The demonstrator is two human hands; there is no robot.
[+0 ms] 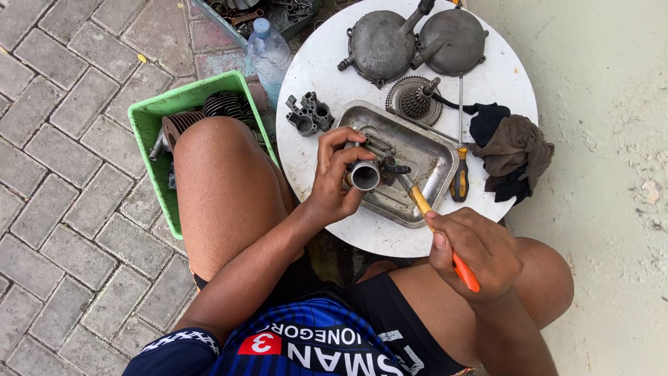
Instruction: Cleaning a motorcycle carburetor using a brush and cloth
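My left hand (332, 179) grips a small grey metal carburettor (367, 169) with a round open throat, held just above a steel tray (435, 157) on a round white table (327, 66). My right hand (473, 252) is closed around a brush with a yellow and orange handle (437, 232); its head reaches the carburettor from the right. I sit with both knees against the table's near edge.
On the table lie two grey engine covers (416, 42), a toothed clutch part (415, 101), a small metal block (308, 115), a screwdriver (459, 170) and dark rags (511, 150). A green crate (154, 122) of finned cylinders and a plastic water bottle (268, 56) stand on the paving at left.
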